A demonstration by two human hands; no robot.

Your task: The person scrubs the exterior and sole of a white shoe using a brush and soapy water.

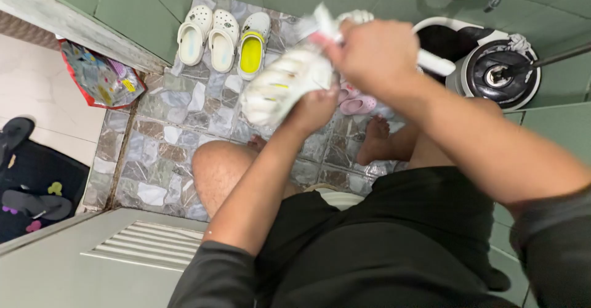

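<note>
Head view: looking down at a seated person in black shorts, bare feet on a stone-patterned wet floor.
Left hand [315,108]: closed around the heel end of a white clog [284,86], holding it up in front of the knees.
Right hand [375,52]: fist gripping a white-handled brush [431,63] whose blurred head end meets the top of the clog.
White clog: held in the air above the floor, toe pointing down-left, blurred.
Floor row: a pair of white clogs [208,34] and a white clog with yellow insole [252,43] standing along the green tiled wall [135,0].
Pink sandals [357,101]: on the floor just beyond the hands, partly hidden.
Right side: a spin-mop bucket [495,68] against the wall.
Left side: a colourful plastic bag [101,77] by the doorway; black flip-flops [37,203] on a dark mat.
</note>
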